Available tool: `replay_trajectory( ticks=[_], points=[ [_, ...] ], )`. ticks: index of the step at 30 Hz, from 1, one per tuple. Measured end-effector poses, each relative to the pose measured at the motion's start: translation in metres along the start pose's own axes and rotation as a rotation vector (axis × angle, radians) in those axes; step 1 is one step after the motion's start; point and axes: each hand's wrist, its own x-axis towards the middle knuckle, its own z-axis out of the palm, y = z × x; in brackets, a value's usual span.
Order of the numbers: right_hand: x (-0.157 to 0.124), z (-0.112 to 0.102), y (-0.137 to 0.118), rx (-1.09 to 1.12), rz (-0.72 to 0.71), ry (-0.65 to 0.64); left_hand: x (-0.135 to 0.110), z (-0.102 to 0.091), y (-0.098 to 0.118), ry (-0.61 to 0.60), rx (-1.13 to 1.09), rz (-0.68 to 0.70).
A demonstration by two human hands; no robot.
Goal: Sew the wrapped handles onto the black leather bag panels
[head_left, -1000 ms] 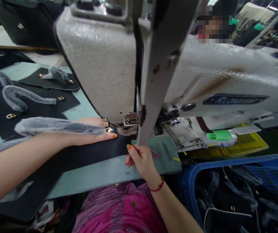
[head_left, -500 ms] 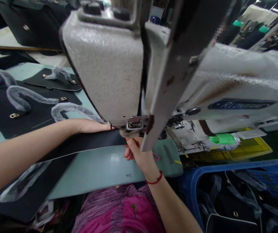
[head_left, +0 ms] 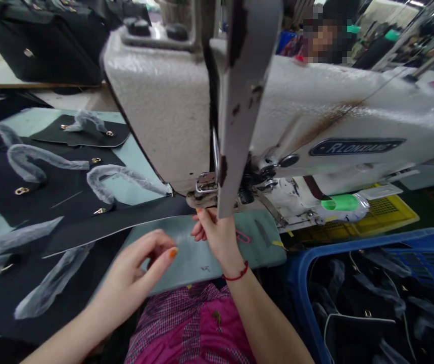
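A white sewing machine (head_left: 163, 111) fills the upper middle of the view. A black leather panel (head_left: 99, 222) with gold fittings and plastic-wrapped handles lies on the pale green table (head_left: 194, 258) and runs under the presser foot (head_left: 206, 186). My right hand (head_left: 214, 235) pinches the panel's edge right below the foot. My left hand (head_left: 141, 270) hovers above the table's front edge with fingers loosely curled and nothing in them.
More black panels with wrapped handles (head_left: 46, 162) are stacked at the left. A blue crate (head_left: 372, 293) holding black pieces stands at the lower right, with a yellow tray (head_left: 387, 215) behind it. Another person (head_left: 326, 35) sits beyond the machine.
My left hand has left the panel near the presser foot and pulled back toward me over the table's front. The right hand stays at the foot. A wrapped handle is now uncovered.
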Motion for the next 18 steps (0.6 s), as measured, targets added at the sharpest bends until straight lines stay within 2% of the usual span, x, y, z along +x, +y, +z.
replay_trajectory(
  ticks=[2,3,5,9,13,18],
  points=[
    [0.0,-0.001,0.0,-0.007,-0.002,-0.008,0.008,0.022,-0.01,-0.06,-0.421,-0.278],
    [0.0,-0.001,0.0,-0.015,-0.003,-0.012,0.017,0.03,-0.014,-0.085,-0.582,-0.356],
    [0.0,-0.002,-0.001,-0.032,-0.006,-0.02,0.041,0.039,-0.02,-0.133,-0.765,-0.43],
    [0.0,-0.003,-0.002,-0.052,-0.019,-0.025,0.073,0.035,-0.027,-0.177,-0.741,-0.492],
    [0.0,-0.004,0.002,-0.063,-0.052,-0.028,0.073,0.03,-0.027,-0.204,-0.647,-0.45],
    [-0.004,-0.006,0.011,-0.033,-0.072,-0.039,0.068,0.035,-0.025,-0.135,-0.574,-0.427]
  ],
)
